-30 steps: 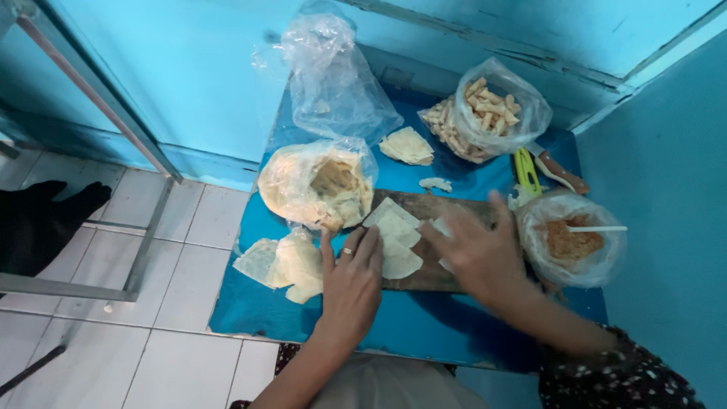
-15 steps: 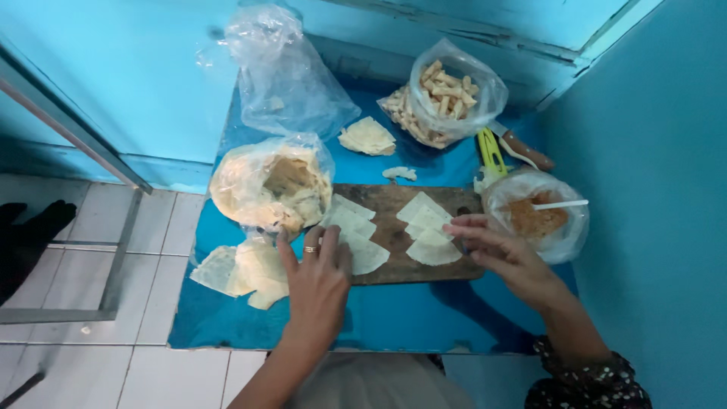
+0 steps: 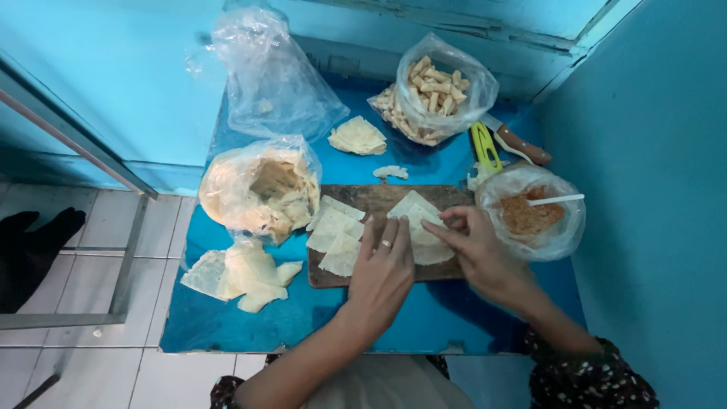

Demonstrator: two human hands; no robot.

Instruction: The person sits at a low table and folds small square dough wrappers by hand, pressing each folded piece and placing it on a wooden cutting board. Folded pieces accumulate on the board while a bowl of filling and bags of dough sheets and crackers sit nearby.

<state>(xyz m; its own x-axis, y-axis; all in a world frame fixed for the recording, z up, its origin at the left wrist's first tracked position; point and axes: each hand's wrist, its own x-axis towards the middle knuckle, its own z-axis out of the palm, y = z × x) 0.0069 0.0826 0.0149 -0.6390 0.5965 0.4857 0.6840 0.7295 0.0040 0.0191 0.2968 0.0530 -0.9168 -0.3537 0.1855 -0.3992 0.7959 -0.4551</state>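
A wooden cutting board (image 3: 379, 198) lies on a small blue table (image 3: 424, 318). Pale triangular dough wrappers (image 3: 333, 227) are spread on its left half, and a second stack of wrappers (image 3: 421, 241) lies on its right half. My left hand (image 3: 382, 269), with a ring on one finger, rests flat on the board between the two groups, fingertips touching the right stack. My right hand (image 3: 477, 246) pinches the top wrapper of that right stack with thumb and fingers.
A plastic bag of wrappers (image 3: 261, 189) stands left of the board, loose wrappers (image 3: 238, 271) below it. At the back are an empty clear bag (image 3: 265, 76), a bag of rolled pieces (image 3: 439, 91) and a folded wrapper (image 3: 357, 136). A bag of reddish filling (image 3: 530, 216) with a white spoon sits right, by a green-handled tool (image 3: 483, 148).
My left hand slid right from the left wrappers to the middle of the board. My right hand moved in from the board's right edge and took hold of the top wrapper.
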